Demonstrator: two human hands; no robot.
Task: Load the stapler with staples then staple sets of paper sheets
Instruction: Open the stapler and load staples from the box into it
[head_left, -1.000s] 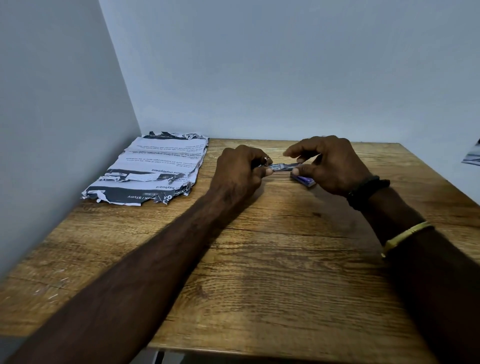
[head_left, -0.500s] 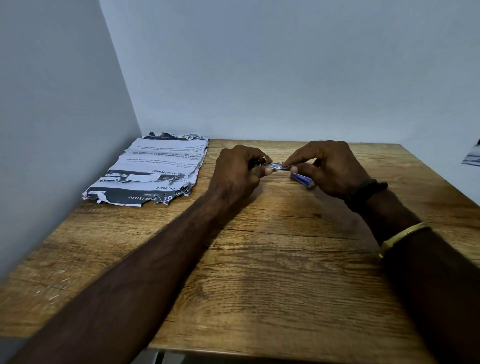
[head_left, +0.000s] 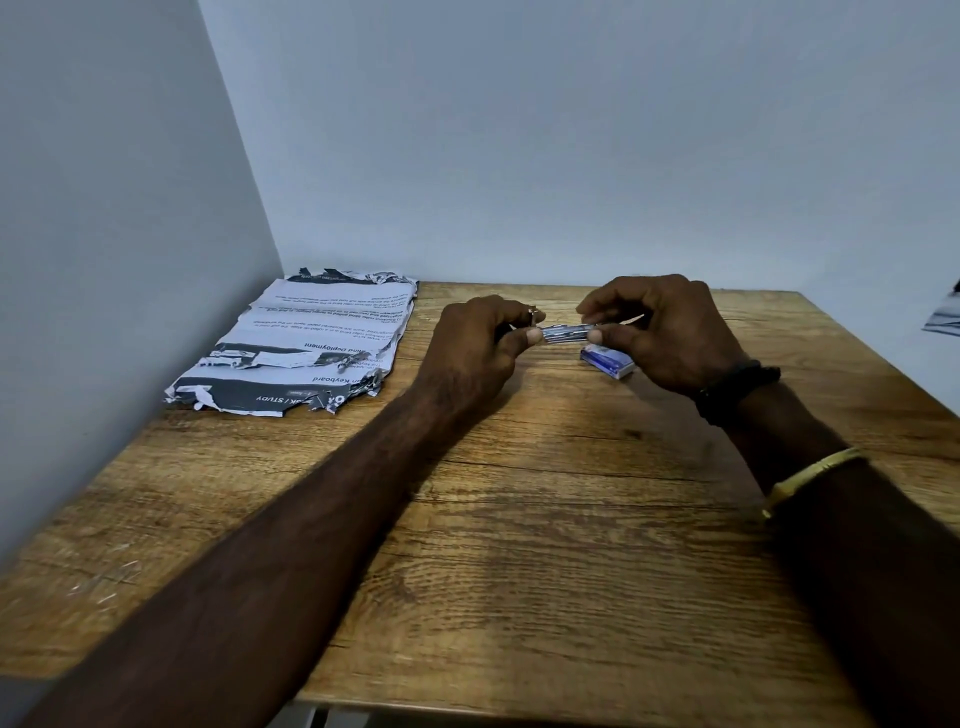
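Inspecting the counter (head_left: 519, 545), we find the left grip (head_left: 480, 351) curled round the stapler (head_left: 531, 313); the right grip (head_left: 670, 332) pinches the staple strip (head_left: 566, 333) spanning between them, above the staple box (head_left: 609, 361).

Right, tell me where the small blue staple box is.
In the head view, the small blue cardboard staple box lies on the wooden table, right of centre, just beneath the right hand.

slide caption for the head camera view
The left hand and right hand pinch a silvery metal strip between them above a wooden table, blue box nearby, printed sheets at left.
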